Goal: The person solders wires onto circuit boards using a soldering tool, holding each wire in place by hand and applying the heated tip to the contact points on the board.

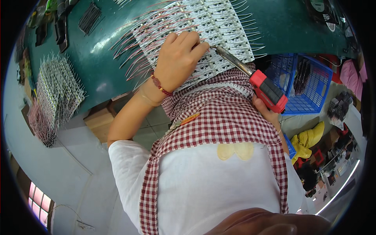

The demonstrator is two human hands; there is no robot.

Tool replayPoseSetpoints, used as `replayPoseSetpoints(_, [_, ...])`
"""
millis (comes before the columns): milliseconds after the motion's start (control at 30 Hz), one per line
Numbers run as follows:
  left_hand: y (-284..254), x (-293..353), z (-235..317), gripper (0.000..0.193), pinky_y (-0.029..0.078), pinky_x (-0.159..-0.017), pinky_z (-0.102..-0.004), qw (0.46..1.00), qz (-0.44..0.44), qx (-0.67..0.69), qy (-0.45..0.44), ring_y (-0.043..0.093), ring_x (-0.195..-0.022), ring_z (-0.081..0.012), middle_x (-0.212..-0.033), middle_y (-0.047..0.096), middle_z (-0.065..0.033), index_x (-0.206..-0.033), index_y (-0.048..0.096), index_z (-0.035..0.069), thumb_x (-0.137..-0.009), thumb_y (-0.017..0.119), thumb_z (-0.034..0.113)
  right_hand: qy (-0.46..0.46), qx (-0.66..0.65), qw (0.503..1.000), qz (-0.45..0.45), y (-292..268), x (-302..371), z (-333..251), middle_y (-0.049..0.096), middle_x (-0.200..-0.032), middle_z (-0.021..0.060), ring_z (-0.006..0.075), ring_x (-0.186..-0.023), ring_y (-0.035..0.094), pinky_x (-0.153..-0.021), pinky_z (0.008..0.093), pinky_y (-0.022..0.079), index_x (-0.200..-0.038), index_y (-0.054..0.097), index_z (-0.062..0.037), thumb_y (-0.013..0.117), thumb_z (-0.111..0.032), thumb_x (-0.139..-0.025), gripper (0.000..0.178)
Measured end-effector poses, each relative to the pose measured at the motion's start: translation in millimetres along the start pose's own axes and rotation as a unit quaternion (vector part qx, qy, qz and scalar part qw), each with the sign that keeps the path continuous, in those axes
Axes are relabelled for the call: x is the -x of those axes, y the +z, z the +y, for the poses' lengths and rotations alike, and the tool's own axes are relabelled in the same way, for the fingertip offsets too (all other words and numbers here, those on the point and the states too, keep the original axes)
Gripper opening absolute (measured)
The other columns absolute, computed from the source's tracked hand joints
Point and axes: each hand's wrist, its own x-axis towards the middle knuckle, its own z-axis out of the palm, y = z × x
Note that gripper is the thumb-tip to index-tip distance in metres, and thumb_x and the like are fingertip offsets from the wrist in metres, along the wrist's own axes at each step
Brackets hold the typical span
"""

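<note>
**Soldering iron on the LED strip sheet, left hand pinning it down**

So the left hand (178, 58) lies curled on the sheet of white LED modules (203, 27), fingers bent together and pressing on the rows near the sheet's near edge. It isn't wrapped around anything, just holding the sheet flat on the green bench (102, 58). There's a red bead bracelet (160, 87) on that wrist.

The right hand (266, 111) is mostly hidden behind the checked apron (223, 117), but its grip is clamped around the red soldering iron (268, 91). The metal tip (216, 48) reaches up and left, landing on the modules just beside the left fingertips.

Thin red and white wires (133, 51) fan out from both sides of the sheet. On the left, well apart, a second stack of modules (56, 92) sits at the bench edge. A blue plastic basket (309, 84) sits right of the iron, below the bench edge. The green surface between the two stacks is bare.
</note>
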Motion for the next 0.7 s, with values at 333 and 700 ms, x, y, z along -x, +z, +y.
replayPoseSetpoints(333, [1,1,1,0.024,0.039,-0.066,-0.0312,1.000,0.006,-0.006,-0.004,0.054,-0.074,-0.0183,-0.076,0.052,-0.0011,-0.089,0.066,0.011,-0.068,0.062,0.000,0.018,-0.140,0.988,0.064,2,6,-1,0.061,-0.079,0.0014,0.0089,-0.067,0.056,-0.062,0.0244,0.046,-0.096,0.063,0.0000,0.068,-0.008,-0.085,0.015])
replayPoseSetpoints(700, [-6,4,17,0.022,0.038,-0.068,-0.0335,0.998,0.060,-0.004,0.011,0.054,-0.074,-0.0175,-0.074,0.053,0.0005,-0.089,0.067,0.012,-0.070,0.067,0.002,0.028,-0.197,0.979,0.042,-2,14,3,0.063,-0.084,0.0025,0.0093,-0.071,0.057,-0.065,0.0242,0.046,-0.097,0.063,0.0003,0.068,-0.010,-0.085,0.017])
